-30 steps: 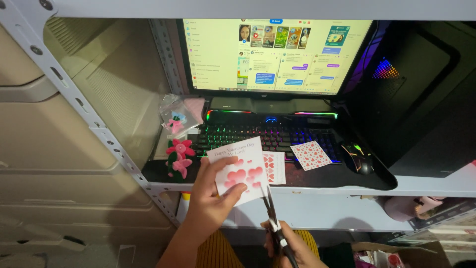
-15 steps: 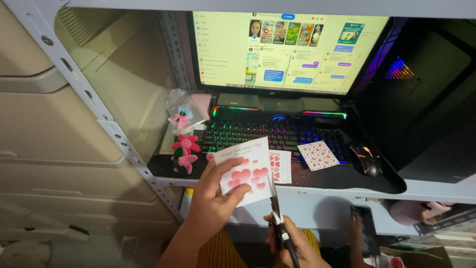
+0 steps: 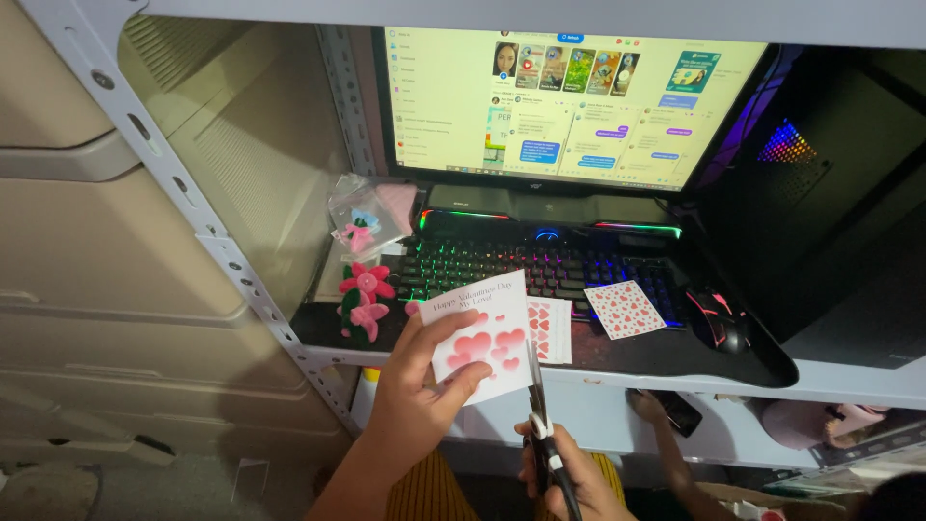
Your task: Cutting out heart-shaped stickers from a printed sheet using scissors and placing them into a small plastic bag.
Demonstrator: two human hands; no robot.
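My left hand [image 3: 417,386] holds a white paper card [image 3: 480,333] printed with pink and red hearts, thumb on its front. My right hand [image 3: 569,473] grips black-handled scissors [image 3: 540,425] low in the view. Their blades point up along the card's right edge. Both hands are in front of a metal shelf edge [image 3: 675,381].
On the shelf sit a backlit keyboard [image 3: 540,265], a lit monitor [image 3: 559,101], a dark mouse [image 3: 719,318], two more heart-printed sheets [image 3: 625,309], pink felt flowers [image 3: 362,299] and a small plastic bag [image 3: 362,217]. Another person's hand [image 3: 651,410] shows below the shelf.
The view has shifted down and to the right. My hands keep the card and scissors, with the blades now up against the card's right edge.
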